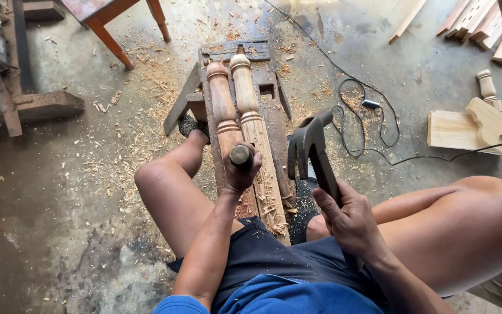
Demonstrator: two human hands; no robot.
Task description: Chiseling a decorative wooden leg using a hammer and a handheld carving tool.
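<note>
My left hand (238, 173) is closed around a wooden-handled chisel (241, 154), its butt end pointing up at me, set against a pale turned wooden post (250, 103). A darker turned post (222, 104) lies beside it; both rest lengthwise on a low wooden bench (265, 87) between my knees. My right hand (350, 218) grips the handle of a dark claw hammer (311, 146), raised to the right of the chisel, head up and apart from it.
Wood chips litter the concrete floor around the bench. A black cable (373, 125) coils to the right. Pale wood blocks and a turned piece (477, 122) lie at right, planks (477, 23) at top right, red stool legs (111, 40) at top left.
</note>
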